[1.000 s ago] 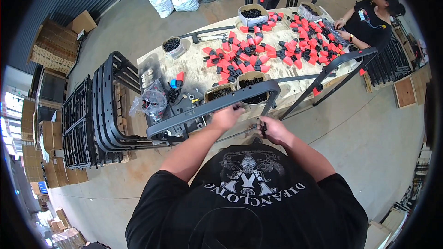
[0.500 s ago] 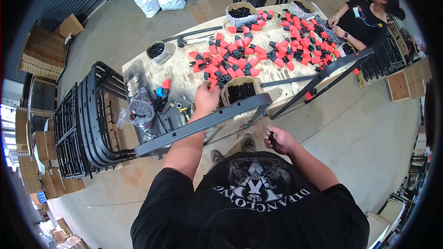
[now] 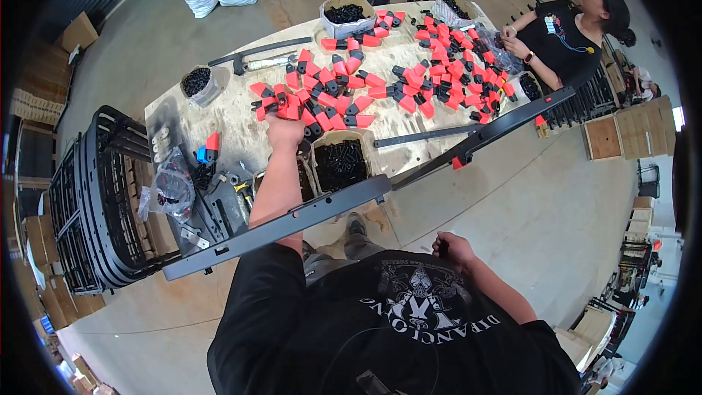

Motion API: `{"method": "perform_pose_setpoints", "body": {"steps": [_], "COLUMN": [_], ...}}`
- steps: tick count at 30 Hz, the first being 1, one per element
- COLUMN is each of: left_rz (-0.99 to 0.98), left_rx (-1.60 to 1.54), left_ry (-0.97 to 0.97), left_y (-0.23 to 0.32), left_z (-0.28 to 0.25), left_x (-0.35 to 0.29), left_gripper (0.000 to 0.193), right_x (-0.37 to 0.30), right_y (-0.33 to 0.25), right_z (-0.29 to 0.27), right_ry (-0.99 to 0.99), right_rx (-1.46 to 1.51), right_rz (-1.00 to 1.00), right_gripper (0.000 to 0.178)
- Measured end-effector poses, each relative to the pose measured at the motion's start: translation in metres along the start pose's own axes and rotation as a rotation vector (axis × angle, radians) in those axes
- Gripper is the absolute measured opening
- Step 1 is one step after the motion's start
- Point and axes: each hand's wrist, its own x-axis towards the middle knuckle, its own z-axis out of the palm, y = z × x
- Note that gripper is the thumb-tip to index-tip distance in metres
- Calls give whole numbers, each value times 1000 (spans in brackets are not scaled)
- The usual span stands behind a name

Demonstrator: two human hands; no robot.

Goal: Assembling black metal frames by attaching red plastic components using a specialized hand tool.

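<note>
My left hand [image 3: 286, 132] reaches over the table to the near left edge of a pile of red-and-black plastic corner pieces [image 3: 322, 95]. Its fingertips are among the pieces, partly hidden, so a grip cannot be made out. The left forearm passes beneath a dark metal frame bar [image 3: 270, 232] that crosses in front of me. My right hand [image 3: 456, 250] is closed by my right side, with a small black part [image 3: 442, 249] showing in its fingers. Near my left wrist stands a box of black fasteners [image 3: 341, 164], with another box partly behind my arm.
More tubs of black parts stand on the wooden table [image 3: 241, 128], including a far tub [image 3: 347, 16] and a left one [image 3: 199, 86]. Metal frames [image 3: 95, 205] are stacked at left. Tools and a plastic bag [image 3: 174, 190] lie nearby. A co-worker [image 3: 563, 36] is at far right.
My left hand has moved farther over the table, to the left part of the pile. My right hand has drawn back from the metal frame, still closed. The view has shifted.
</note>
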Motion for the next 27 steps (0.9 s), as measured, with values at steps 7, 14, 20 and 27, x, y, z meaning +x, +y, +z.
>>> {"method": "perform_pose_setpoints", "body": {"steps": [7,14,20,27], "left_rz": [130,183,212,161], "left_rx": [192,-1,-204,-56], "left_ry": [-69,-75,-24,-105], "left_y": [-20,-30,-27,-14], "left_z": [7,1,6,5], "left_x": [10,3,3,3], "left_gripper": [60,52,53,53], "right_x": [29,27,38,44], "right_y": [-9,-19,-6,0], "right_z": [-8,6,-15,-19], "right_ry": [-22,-50,-33,10], "right_rx": [-104,-172,-165,-216], "right_rz": [16,-1,-20,-47], "right_gripper": [24,22,22,21]}}
